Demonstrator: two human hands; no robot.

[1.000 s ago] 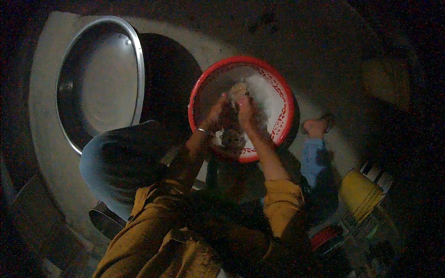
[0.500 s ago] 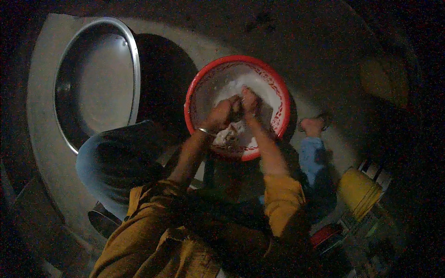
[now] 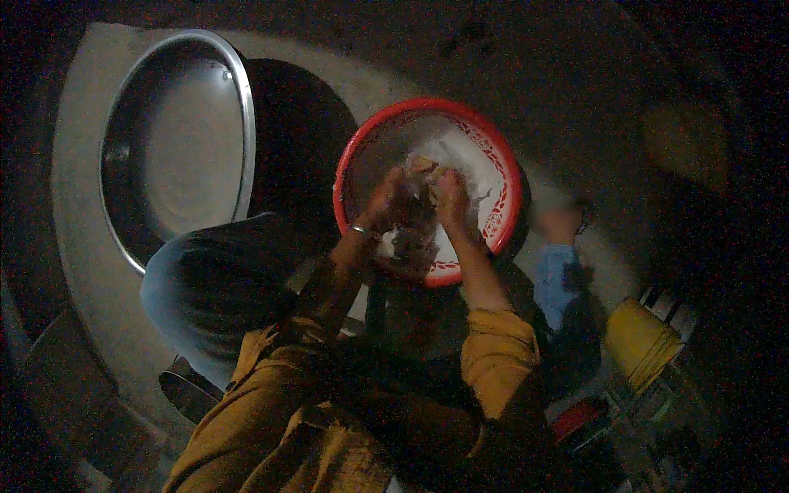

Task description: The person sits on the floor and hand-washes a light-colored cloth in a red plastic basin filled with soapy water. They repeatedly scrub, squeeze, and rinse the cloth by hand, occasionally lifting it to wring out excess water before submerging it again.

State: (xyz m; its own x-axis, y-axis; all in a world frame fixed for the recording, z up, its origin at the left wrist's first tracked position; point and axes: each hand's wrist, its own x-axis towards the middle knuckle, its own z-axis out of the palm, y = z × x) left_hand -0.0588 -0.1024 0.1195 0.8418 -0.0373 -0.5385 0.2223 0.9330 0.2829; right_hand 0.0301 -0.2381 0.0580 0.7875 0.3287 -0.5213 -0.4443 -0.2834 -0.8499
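Both hands are inside a white basin with a red rim and a red leaf pattern, which holds whitish, sudsy-looking liquid. My left hand, with a pale bangle at its wrist, is on the left side. Opposite it is my right hand, a small gap apart. Fingers of both hands curl inward around a dark, crumpled, wet-looking bundle, too dim and blurred to name. A brownish piece shows by the fingertips. Near the left wrist lies a pale lump.
A large metal tub with a shiny rim stands at the left, beside my bent knee. To the right is a foot below a blue trouser leg. A yellow container and a rack with dishes are at the lower right.
My hands were pressed together as fists and have moved apart, uncovering the dark bundle and brownish piece between them. The whole view has shifted slightly.
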